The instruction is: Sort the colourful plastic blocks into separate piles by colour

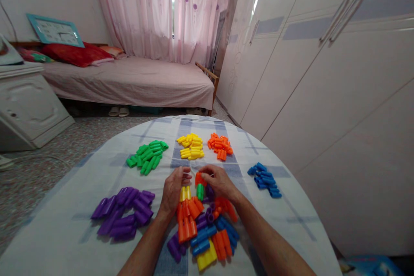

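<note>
My right hand (218, 182) reaches over the far end of a mixed pile, its thumb and fingers closed on an orange plastic tube piece (199, 178). Just below that piece lies a green one (200, 191), with a purple piece (210, 191) partly under the hand. My left hand (174, 190) rests on the pile's left side, fingers loosely curved and apart, beside yellow pieces (185, 193); nothing shows in its grasp. Nearer to me, the pile holds orange pieces (187, 229), blue pieces (202, 236), a yellow block (207, 256) and purple pieces (177, 246).
Sorted heaps lie around the round table's checked cloth (80, 189): purple (124, 213), green (148, 156), yellow (191, 146), orange (220, 145) and blue (265, 180). A bed (136, 79) stands beyond, with wardrobe doors (291, 73) at the right and a white cabinet (30, 108) at the left.
</note>
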Available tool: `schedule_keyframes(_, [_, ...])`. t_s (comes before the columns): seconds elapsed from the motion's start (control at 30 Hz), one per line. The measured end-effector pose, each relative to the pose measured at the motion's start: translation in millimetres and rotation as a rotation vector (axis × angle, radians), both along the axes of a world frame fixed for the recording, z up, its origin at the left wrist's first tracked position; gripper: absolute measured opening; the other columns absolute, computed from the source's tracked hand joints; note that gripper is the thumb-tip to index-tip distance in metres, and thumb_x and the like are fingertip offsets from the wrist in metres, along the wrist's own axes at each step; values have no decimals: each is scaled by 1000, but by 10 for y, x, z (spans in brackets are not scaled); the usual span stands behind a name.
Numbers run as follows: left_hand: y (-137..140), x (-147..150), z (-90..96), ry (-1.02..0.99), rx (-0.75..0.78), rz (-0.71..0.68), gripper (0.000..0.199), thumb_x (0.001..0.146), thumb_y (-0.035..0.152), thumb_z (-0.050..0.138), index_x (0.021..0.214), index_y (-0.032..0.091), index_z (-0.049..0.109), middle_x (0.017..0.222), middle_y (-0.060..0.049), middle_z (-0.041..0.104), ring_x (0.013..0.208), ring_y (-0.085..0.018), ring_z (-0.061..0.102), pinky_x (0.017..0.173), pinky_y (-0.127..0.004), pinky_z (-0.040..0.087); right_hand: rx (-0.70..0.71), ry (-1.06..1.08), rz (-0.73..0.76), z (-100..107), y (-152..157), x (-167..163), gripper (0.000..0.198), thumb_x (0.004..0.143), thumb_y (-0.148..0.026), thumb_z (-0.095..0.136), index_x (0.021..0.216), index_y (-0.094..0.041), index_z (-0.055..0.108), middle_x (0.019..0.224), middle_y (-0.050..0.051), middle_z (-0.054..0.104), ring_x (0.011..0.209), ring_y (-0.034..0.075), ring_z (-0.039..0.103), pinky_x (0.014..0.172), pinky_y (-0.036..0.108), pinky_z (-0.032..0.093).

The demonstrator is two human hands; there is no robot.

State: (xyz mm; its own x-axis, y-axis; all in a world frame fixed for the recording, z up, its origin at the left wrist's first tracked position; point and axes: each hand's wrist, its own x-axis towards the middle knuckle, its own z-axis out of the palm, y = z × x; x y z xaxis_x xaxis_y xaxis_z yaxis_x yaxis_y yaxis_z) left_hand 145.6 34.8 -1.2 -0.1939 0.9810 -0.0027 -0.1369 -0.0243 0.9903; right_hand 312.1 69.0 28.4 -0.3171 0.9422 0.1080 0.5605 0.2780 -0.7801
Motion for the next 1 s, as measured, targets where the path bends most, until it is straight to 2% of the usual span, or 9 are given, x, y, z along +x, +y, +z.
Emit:
schedule_keyframes(0.13, [14, 1, -30, 30, -15, 16, 64, 75, 70, 46, 89, 11, 67, 74, -8, 68, 66, -18, 64, 66, -32, 51, 112, 43, -229, 52, 361, 309, 22, 79, -28, 51, 88, -17, 68, 82, 2, 70, 73, 15, 63, 70, 26, 47])
schedule_keyframes(0.3, [28, 0, -54, 61, -19, 6, 64, 78, 69, 42, 90, 11, 66, 73, -7, 67, 65, -17, 63, 66, -30, 50, 186, -79, -530, 176, 946, 656, 24, 79, -31, 50, 89, -18, 68, 85, 3, 71, 79, 16, 63, 74, 27, 47])
schedule_keyframes(0.47, [16, -2, -38, 70, -23, 9, 65, 79, 70, 41, 90, 11, 66, 73, -8, 67, 66, -17, 63, 66, -30, 50, 168, -148, -541, 163, 1245, 699, 22, 79, -27, 52, 88, -17, 69, 86, 5, 70, 80, 17, 63, 76, 29, 46])
schedule_keyframes(0.6, [12, 0, -24, 73, -14, 15, 66, 78, 71, 40, 88, 11, 66, 72, -8, 67, 65, -17, 63, 65, -31, 50, 210, -208, -532, 152, 1117, 625, 24, 77, -22, 54, 96, -16, 69, 101, 10, 65, 95, 21, 59, 87, 34, 44])
schedule_keyframes(0.67, [15, 2, -26, 73, -17, 10, 66, 77, 71, 40, 88, 11, 66, 72, -8, 67, 64, -17, 62, 65, -31, 50, 255, -207, -437, 172, 923, 543, 27, 78, -20, 54, 101, -17, 67, 110, 10, 63, 104, 21, 56, 92, 35, 42])
schedule_keyframes(0.73, [21, 2, -38, 68, -22, 2, 66, 78, 71, 40, 89, 11, 65, 72, -8, 66, 63, -17, 62, 65, -32, 50, 245, -170, -192, 202, 670, 421, 26, 79, -20, 55, 102, -18, 67, 109, 8, 64, 102, 19, 57, 91, 33, 43])
schedule_keyframes(0.83, [39, -8, -81, 83, -3, 9, 64, 81, 69, 37, 92, 12, 65, 77, -8, 67, 68, -18, 63, 66, -32, 50, 88, -128, 197, 238, 280, 188, 25, 81, -23, 56, 103, -18, 66, 106, 5, 67, 95, 16, 60, 82, 28, 46])
schedule_keyframes(0.9, [58, -22, -121, 99, 50, 32, 61, 82, 67, 36, 94, 14, 64, 88, -10, 66, 80, -19, 64, 72, -33, 51, 31, -198, 308, 244, 77, 25, 27, 81, -26, 58, 105, -17, 66, 105, 6, 67, 93, 16, 61, 81, 27, 46])
schedule_keyframes(1.0, [91, -47, -179, 74, 117, 76, 56, 84, 64, 37, 97, 16, 62, 104, -10, 63, 95, -20, 62, 83, -35, 50, 54, -407, 350, 233, -102, -199, 33, 80, -33, 60, 108, -17, 67, 100, 8, 67, 92, 20, 61, 80, 30, 45])
